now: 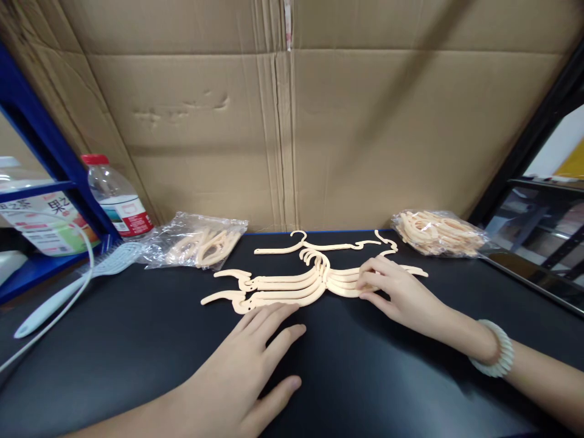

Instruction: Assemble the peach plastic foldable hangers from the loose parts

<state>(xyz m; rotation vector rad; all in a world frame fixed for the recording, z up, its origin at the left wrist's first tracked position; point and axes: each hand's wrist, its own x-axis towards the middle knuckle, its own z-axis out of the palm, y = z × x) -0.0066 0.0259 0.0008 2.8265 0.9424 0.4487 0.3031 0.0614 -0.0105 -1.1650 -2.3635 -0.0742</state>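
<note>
Several small cream plastic hangers [292, 283] lie overlapped in a row on the black tabletop [137, 340]. My right hand [396, 292] rests with fingers spread on the right ends of these hangers; a pale bead bracelet [497, 350] is on its wrist. My left hand [246, 371] lies flat and open on the table, its fingertips just short of the nearest hanger. Two single hangers [314, 245] lie farther back, apart from the stack.
A clear bag of hangers [201, 246] lies at the back left, another bag [438, 234] at the back right. A water bottle [116, 198], a white swatter [77, 283] and a cable sit at left by a blue shelf. A cardboard wall stands behind.
</note>
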